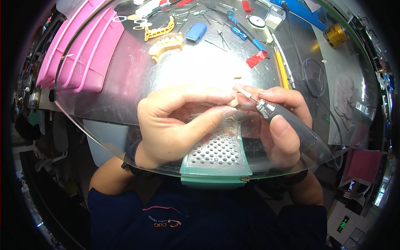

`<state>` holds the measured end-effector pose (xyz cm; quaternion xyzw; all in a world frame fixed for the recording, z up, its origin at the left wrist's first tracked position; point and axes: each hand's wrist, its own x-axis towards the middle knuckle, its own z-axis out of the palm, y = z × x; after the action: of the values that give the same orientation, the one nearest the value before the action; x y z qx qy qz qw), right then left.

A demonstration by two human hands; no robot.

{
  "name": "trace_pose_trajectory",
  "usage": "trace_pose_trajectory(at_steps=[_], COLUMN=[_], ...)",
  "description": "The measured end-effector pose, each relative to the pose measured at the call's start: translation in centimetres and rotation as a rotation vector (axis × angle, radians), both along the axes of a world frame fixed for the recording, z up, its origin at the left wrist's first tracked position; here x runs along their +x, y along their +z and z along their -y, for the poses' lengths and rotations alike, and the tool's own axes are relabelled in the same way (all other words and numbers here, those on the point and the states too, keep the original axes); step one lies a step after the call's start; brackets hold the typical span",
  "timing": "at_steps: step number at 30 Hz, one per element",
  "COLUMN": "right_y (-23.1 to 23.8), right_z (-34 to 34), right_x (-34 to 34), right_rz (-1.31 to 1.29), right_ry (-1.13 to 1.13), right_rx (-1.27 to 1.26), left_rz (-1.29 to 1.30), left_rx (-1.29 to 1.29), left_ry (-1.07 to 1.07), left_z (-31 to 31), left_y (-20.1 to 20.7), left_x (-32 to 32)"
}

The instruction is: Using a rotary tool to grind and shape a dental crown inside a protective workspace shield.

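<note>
My left hand [166, 121] pinches a small cream-coloured dental piece [234, 102], perhaps a crown, between thumb and forefinger. Most of the piece is hidden by the fingertips. My right hand [289, 104] is wrapped round a dark rotary handpiece [296, 124] with a metal collar. A pale, slim grinding tip [243, 92] points from it toward the dental piece; I cannot tell whether they touch. Both hands meet over a green-framed tray [195, 177] with a perforated metal plate [214, 152].
A clear shield spans the view above my hands. Two yellowish dental models [166, 46] [160, 30], a blue block [196, 33], a dial gauge [256, 22] and several tools lie at the back. Pink bins [93, 62] stand left; a yellow can [336, 35] and cable [313, 77] are right.
</note>
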<state>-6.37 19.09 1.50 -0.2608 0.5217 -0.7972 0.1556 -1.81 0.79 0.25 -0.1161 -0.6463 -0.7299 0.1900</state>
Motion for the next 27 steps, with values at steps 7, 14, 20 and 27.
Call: trace_pose_trajectory(at_steps=[7, 14, 20, 27], right_y=[-0.22, 0.25, 0.5, 0.74], right_z=[-0.17, -0.32, 0.04, -0.35], right_x=[-0.47, -0.36, -0.05, -0.05], right_rz=[-0.044, 0.0, -0.006, 0.06], right_ry=[0.044, 0.074, 0.066, 0.084], right_rx=[0.054, 0.097, 0.079, 0.112], left_rz=[0.024, 0.023, 0.008, 0.023], left_rx=[0.023, -0.019, 0.011, -0.003], left_ry=[-0.04, -0.068, -0.075, -0.068], left_z=[0.18, 0.55, 0.46, 0.53], left_y=[-0.06, -0.14, -0.11, -0.11], left_x=[0.31, 0.13, 0.11, 0.25])
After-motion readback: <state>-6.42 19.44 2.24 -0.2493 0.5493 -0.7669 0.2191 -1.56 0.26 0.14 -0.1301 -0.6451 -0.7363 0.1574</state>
